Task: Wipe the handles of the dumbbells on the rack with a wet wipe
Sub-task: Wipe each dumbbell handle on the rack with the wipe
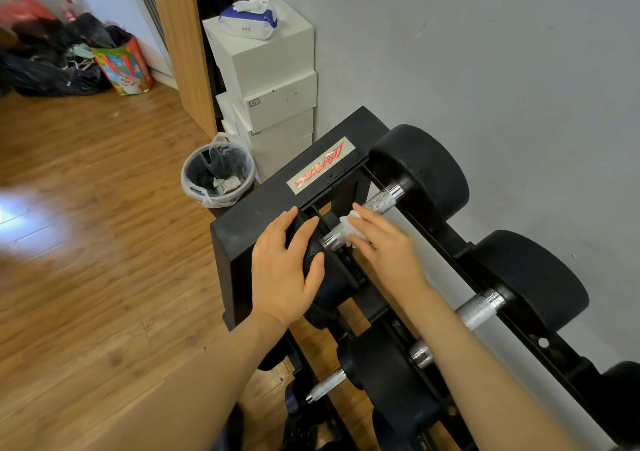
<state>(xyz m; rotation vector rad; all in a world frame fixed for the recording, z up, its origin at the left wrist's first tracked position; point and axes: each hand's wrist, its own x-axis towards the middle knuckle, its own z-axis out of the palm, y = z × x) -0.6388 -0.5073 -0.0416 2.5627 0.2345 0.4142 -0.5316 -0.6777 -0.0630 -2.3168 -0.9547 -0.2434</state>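
A black dumbbell rack stands against the grey wall, with several black dumbbells on it. The first dumbbell's knurled silver handle runs across the top tier. My right hand holds a white wet wipe wrapped against this handle near its front end. My left hand rests with spread fingers on the front weight head of the same dumbbell. A second dumbbell handle lies further right, partly behind my right forearm. Lower tiers hold more handles.
An open pack of wet wipes lies on a stack of white boxes behind the rack. A lined waste bin stands on the wooden floor at the rack's left end. Bags are piled in the far left corner.
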